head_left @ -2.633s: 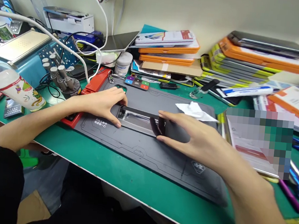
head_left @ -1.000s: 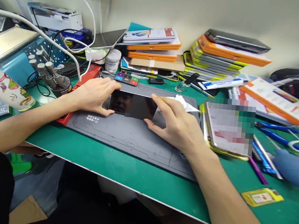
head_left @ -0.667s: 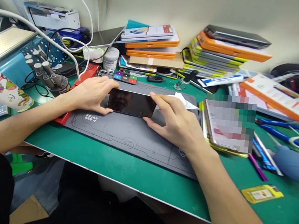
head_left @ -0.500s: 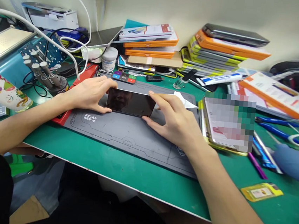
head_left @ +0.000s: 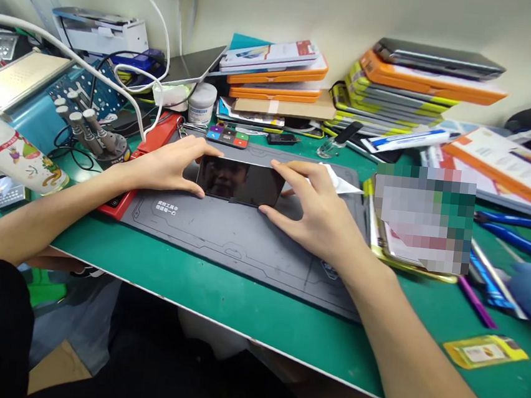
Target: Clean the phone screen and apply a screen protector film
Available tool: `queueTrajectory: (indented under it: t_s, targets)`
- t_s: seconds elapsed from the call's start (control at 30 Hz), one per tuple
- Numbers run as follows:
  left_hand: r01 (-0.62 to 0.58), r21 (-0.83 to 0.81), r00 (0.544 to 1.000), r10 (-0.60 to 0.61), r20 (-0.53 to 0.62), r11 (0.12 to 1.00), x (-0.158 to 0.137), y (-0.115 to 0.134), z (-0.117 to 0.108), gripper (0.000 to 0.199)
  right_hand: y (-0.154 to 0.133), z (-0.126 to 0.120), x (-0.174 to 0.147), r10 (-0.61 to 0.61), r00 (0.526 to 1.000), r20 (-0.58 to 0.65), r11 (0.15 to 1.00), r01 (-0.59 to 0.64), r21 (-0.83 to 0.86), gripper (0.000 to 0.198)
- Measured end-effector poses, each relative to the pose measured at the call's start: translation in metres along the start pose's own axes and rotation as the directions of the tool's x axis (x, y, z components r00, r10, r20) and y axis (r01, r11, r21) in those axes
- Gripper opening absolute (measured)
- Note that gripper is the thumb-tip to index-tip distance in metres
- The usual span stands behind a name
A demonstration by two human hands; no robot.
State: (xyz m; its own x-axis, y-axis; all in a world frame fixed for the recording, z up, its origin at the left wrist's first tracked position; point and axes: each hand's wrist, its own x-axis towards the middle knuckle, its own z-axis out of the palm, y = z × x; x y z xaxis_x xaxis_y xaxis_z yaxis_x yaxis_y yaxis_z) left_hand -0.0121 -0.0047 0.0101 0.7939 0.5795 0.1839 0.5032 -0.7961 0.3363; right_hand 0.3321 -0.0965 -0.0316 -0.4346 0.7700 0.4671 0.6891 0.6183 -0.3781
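Note:
A smartphone (head_left: 259,189) with a dark, reflective screen is held sideways between both hands, over the grey work mat (head_left: 224,232). My left hand (head_left: 175,165) grips its left end, with the thumb at the lower corner and the fingers at the upper one. At the other end, my right hand (head_left: 312,203) pinches the phone the same way, thumb below and fingers above. The phone's back is hidden, and I cannot tell whether it touches the mat. Just behind my right hand lies a crumpled white tissue (head_left: 340,181).
Left of the mat are a red tool (head_left: 121,207), a screwdriver holder (head_left: 106,146) and a printed bottle (head_left: 20,156). Orange boxes (head_left: 275,93) and a taller stack (head_left: 398,93) line the wall. On the right lie a yellow-edged case (head_left: 375,234), blue pliers (head_left: 510,235) and a yellow packet (head_left: 485,353).
The whole view has shifted, so the bench appears slightly farther right. Both hands keep their hold on the phone, which seems tilted a little differently.

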Motion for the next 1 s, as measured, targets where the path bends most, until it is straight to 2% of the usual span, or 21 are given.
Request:
queueTrajectory:
  t_s: [0.27, 0.53, 0.67, 1.0]
  targets:
    - [0.036, -0.007, 0.999, -0.036, 0.006, 0.999, 0.001, 0.006, -0.001, 0.079, 0.003, -0.002, 0.000, -0.027, 0.999, 0.023, 0.998, 0.028, -0.063, 0.078]
    - [0.202, -0.126, 0.979, -0.197, 0.045, 0.971, -0.001, 0.017, -0.001, 0.076, 0.001, -0.003, 0.002, -0.004, 0.999, 0.032, 0.999, 0.005, -0.044, 0.080]
    - [0.261, -0.161, 0.965, -0.252, 0.072, 0.952, -0.001, 0.020, -0.002, 0.072, -0.001, -0.004, 0.002, 0.029, 0.999, 0.036, 0.999, -0.027, -0.047, 0.073]
    - [0.250, -0.215, 0.968, -0.245, 0.049, 0.944, 0.001, 0.021, -0.004, 0.056, 0.000, -0.003, 0.003, 0.098, 0.995, 0.037, 0.995, -0.097, -0.018, 0.068]
